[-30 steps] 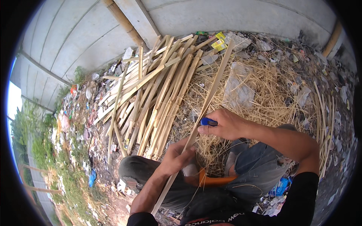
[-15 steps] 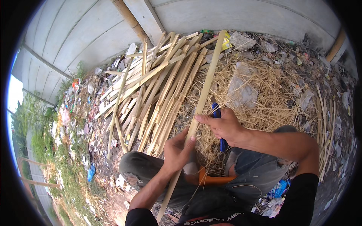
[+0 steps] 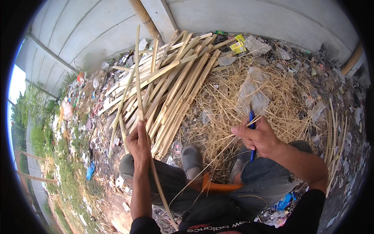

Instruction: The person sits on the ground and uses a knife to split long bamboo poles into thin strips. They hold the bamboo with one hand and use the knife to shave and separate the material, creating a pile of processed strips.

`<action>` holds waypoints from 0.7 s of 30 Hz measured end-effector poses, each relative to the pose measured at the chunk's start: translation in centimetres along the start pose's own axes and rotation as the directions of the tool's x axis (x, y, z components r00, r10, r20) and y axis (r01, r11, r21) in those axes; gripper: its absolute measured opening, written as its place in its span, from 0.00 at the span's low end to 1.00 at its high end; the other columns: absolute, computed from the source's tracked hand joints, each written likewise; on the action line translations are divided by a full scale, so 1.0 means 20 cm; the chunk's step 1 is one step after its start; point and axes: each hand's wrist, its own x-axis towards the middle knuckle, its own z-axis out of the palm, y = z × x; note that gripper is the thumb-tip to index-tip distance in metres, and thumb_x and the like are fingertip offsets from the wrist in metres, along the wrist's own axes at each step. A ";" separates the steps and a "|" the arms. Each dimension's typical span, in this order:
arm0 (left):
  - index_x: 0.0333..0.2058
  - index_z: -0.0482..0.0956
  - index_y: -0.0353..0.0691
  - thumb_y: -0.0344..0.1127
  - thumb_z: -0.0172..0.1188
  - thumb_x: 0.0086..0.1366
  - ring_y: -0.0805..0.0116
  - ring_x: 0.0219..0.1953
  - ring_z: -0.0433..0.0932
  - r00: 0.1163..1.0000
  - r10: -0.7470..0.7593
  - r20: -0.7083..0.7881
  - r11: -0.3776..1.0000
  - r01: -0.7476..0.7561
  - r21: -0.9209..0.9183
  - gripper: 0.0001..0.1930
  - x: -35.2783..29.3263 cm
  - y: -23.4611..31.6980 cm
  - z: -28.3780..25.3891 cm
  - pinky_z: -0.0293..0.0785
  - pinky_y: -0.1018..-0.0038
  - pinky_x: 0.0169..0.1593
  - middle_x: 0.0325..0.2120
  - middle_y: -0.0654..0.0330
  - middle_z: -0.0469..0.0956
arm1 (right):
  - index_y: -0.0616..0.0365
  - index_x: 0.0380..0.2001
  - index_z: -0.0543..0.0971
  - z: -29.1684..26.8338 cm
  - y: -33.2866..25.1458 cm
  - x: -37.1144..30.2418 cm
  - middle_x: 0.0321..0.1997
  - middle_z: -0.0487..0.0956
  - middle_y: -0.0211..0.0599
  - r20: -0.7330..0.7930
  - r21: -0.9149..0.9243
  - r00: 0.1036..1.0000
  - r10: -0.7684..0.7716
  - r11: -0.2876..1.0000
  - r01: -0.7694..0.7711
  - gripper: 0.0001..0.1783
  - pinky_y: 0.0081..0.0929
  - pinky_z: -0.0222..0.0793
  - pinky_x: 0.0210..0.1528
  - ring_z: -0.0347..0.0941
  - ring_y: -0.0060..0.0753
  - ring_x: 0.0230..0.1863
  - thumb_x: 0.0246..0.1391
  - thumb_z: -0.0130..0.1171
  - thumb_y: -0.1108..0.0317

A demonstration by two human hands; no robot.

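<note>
My left hand (image 3: pixel 139 145) is closed around a long, narrow bamboo strip (image 3: pixel 138 84). The strip stands nearly upright, its far end over a pile of split bamboo and its near end down by my lap. In my right hand (image 3: pixel 260 138) is a knife with a blue handle (image 3: pixel 252 154), its short blade pointing away from me. The same hand has a thin, pale sliver between thumb and fingers; it trails down and left across my legs. My hands are well apart, the right one above a heap of shavings.
Split bamboo pieces (image 3: pixel 187 89) lie piled ahead to the left. Curly shavings (image 3: pixel 288 97) cover the ground ahead to the right, with thin sticks (image 3: pixel 331 144) beyond. Something orange (image 3: pixel 222 187) lies between my sandalled feet. Litter surrounds me, and a pale panel wall (image 3: pixel 265 17) stands behind.
My hands have drawn apart. The left moved left and up with the strip, which swung from the middle over to the left. My right hand moved right with the knife and sliver.
</note>
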 end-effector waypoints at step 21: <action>0.68 0.64 0.31 0.34 0.55 0.73 0.86 0.11 0.52 0.887 0.460 0.038 0.887 -0.461 0.031 0.28 1.27 1.21 -2.11 0.48 0.83 0.12 0.14 0.76 0.53 | 0.48 0.23 0.71 -1.15 -0.27 0.16 0.17 0.61 0.17 -0.715 -0.211 0.641 -0.279 0.960 0.182 0.20 0.22 0.53 0.18 0.55 0.14 0.14 0.56 0.74 0.59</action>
